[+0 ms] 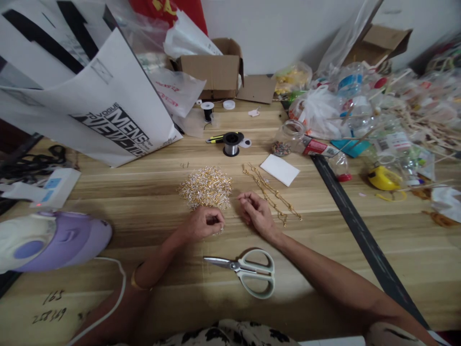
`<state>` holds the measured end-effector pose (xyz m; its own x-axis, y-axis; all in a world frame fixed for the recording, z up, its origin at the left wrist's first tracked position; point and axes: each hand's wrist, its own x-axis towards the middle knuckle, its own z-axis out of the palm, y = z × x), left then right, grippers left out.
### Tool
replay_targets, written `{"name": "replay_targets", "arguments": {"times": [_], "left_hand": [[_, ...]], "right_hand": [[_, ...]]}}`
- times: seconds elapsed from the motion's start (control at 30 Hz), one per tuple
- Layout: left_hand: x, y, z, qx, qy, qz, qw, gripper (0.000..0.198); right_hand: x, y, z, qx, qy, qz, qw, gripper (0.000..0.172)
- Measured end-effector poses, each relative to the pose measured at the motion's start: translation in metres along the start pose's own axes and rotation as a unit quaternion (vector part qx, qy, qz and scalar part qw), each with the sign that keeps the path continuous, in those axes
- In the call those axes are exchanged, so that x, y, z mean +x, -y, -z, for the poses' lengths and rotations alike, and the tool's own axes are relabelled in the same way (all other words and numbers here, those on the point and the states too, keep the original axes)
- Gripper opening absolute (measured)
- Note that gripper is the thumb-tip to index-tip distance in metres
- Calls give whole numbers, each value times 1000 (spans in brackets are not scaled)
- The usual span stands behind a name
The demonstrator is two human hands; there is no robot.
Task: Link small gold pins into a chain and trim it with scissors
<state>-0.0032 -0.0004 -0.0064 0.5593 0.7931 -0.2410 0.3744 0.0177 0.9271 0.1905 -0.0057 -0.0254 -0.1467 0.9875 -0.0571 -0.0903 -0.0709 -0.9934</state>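
Gold chains (277,193) beside right hand (258,214), glittering pile (206,186) by left hand (202,222), scissors (236,265) near both; grips narrow, contents unclear.

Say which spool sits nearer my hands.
The silver-wound spool with black rims; the dark-wound spool, with a white rim, stands farther back, near the cardboard box.

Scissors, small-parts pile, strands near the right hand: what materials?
Scissors: shiny grey blades suggest steel; matte pale handles, probably plastic.
Small-parts pile: gold glints suggest metal; paler glints, glass or plastic, unclear.
Strands: glossy gold tone, perhaps plated metal.
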Motion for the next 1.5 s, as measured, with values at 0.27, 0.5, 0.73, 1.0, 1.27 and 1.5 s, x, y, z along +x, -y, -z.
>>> {"name": "replay_targets", "arguments": {"times": [0.27,0.5,0.73,1.0,1.27,1.5], "left_hand": [[0,6,1,-19,-12,0,1000,15],[1,9,2,-16,-17,2,1000,16],[1,9,1,-19,-18,-8,1000,13],[1,9,1,-15,-16,-3,1000,14],[1,10,4,-16,-12,-10,1000,17],[1,9,9,-22,-31,-36,999,17]], "right_hand": [[-1,0,1,-34,-24,14,999,25],[-9,0,2,-233,-27,227,945,21],[-13,-4,-3,-255,128,315,905,31],[-12,-10,-3,-277,180,264,906,18],[-11,-12,-4,-300,155,282,898,12],[-10,-11,-3,-299,146,285,899,12]]}}
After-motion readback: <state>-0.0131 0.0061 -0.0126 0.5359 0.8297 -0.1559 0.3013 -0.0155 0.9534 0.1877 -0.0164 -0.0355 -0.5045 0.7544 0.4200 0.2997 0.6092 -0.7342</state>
